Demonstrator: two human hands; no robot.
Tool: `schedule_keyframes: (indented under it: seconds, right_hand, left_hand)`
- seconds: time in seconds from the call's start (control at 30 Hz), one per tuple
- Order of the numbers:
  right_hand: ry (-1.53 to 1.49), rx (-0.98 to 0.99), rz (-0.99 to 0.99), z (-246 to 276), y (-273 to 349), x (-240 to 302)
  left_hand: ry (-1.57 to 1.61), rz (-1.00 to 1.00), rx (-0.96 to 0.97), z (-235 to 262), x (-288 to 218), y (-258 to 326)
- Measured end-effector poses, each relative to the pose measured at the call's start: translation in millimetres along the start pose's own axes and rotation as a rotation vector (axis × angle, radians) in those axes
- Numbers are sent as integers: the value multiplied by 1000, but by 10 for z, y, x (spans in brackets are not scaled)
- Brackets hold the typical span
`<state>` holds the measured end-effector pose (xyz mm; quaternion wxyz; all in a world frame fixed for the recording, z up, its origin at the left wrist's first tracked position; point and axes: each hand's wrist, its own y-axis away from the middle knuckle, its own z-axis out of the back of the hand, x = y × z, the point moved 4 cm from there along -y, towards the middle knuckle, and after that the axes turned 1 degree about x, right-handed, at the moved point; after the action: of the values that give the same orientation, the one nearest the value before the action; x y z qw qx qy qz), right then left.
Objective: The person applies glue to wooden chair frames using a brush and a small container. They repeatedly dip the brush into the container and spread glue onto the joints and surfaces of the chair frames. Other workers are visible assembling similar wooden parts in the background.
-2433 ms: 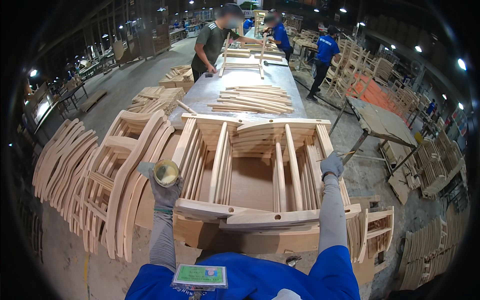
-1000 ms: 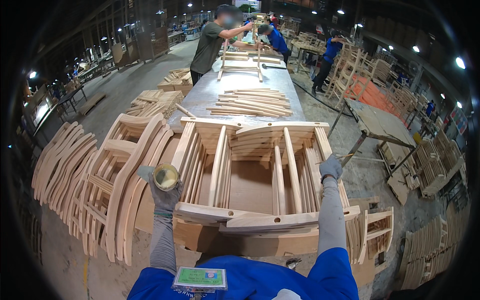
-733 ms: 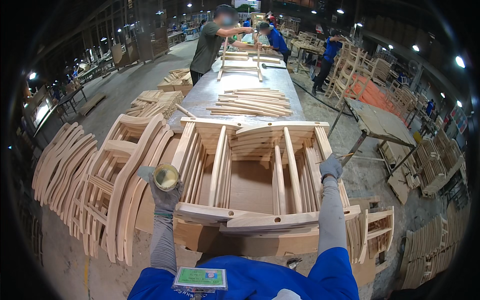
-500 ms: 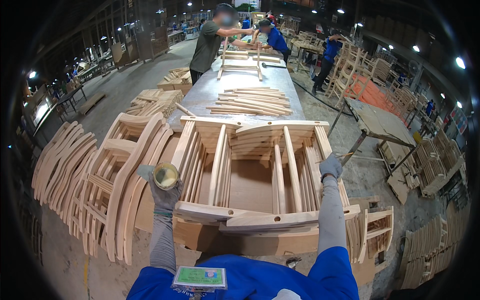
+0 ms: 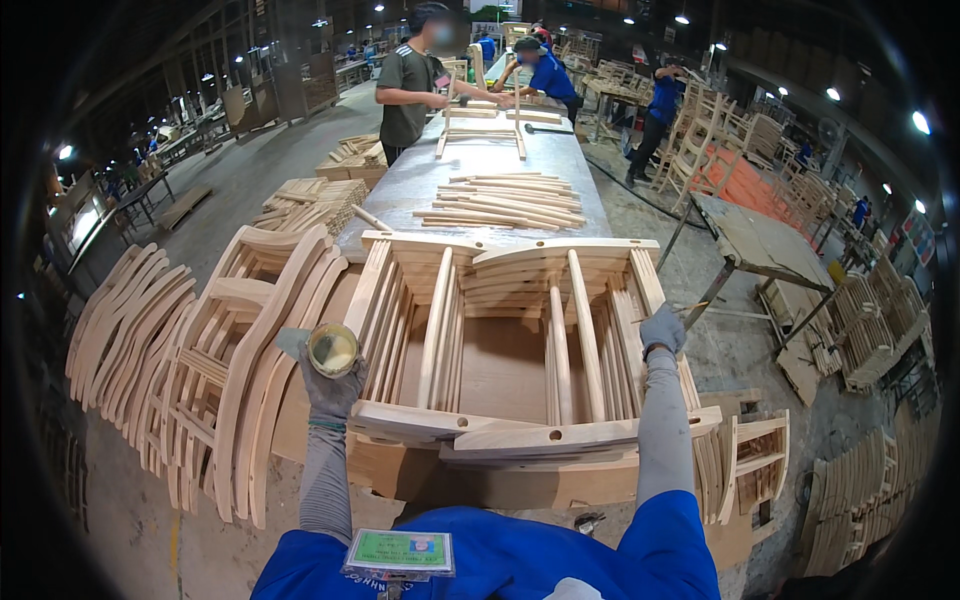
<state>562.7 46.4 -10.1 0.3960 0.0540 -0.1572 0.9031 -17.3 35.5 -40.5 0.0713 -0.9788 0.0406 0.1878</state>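
My gloved left hand (image 5: 334,395) is wrapped round a small round cup (image 5: 333,352) with pale, creamy stuff inside. It hovers by the left side of a stack of wooden chair frames (image 5: 590,434) with curved rails, crossbars and round holes. At the stack's right side my gloved right hand (image 5: 662,331) is closed on a thin stick (image 5: 688,307); its tip is too fine to make out. Whether that hand touches the wood I cannot tell.
Loose wooden rods (image 5: 500,203) lie on the long metal-topped table (image 5: 400,205) beyond. Curved chair parts (image 5: 225,370) stand at the left. Two co-workers (image 5: 408,100) handle a frame (image 5: 480,135) at the far end. A side table (image 5: 755,240) stands at the right.
The far-left co-worker has straightened up and lowered their arms from the frame. Both my hands stay almost where they were.
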Motion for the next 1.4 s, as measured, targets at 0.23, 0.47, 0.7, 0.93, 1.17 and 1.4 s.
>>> schedule_keyframes:
  seconds: [0.23, 0.47, 0.7, 0.93, 1.17, 1.4]
  right_hand:
    - [0, 8, -5, 27, 31, 35]
    - [4, -6, 5, 37, 32, 6]
    - [-16, 31, 19, 56, 52, 63]
    - [-18, 51, 12, 65, 52, 43]
    - [-14, 39, -5, 66, 40, 43]
    - [-12, 37, -9, 85, 48, 31]
  left_hand:
    - [-12, -25, 10, 3, -19, 1]
    - [-12, -8, -26, -44, 39, -3]
    - [12, -15, 29, 15, -36, 4]
    - [-48, -35, -67, -68, 8, 20]
    - [16, -23, 29, -35, -10, 13]
    - [14, -25, 18, 22, -7, -11]
